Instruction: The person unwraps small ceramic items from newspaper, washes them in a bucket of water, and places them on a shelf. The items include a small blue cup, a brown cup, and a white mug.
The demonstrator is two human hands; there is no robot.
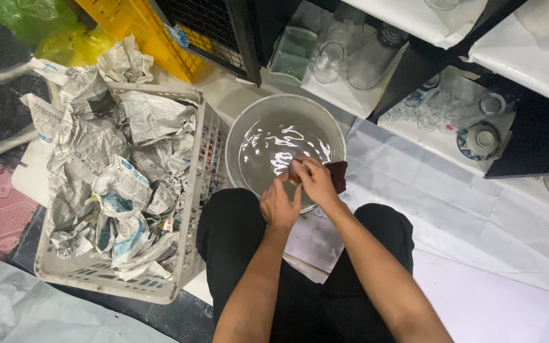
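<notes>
The likeliest trouble here is a slip: both hands work a small, wet, see-through glass piece [295, 173] over the near rim of the round grey plastic basin of water [243, 121], and wet glass leaves little friction. If it got away from the fingers it could knock the basin's rim or drop to the floor between the person's knees, and I judge it fragile enough to chip. A second risk is water sloshing over the near rim onto the black trousers [236, 228], since the surface is already rippling just beyond the fingers.

The right hand [316, 181] is curled, fingers pressed together around the glass piece, with a dark red cloth [338, 174] bunched against the outer side of that hand; how much of the cloth lies inside the grip is hidden. The left hand [279, 204] sits just nearer the body, touching the right, its fingers bent up toward the same piece and seemingly steadying it from below; whether it truly pinches the glass I cannot tell.

Out to the left of both hands stands a pale plastic crate stuffed with crumpled newspaper [122, 171]. Beyond the basin, well apart from the hands, clear glasses [332, 57] rest on white-lined shelves.
</notes>
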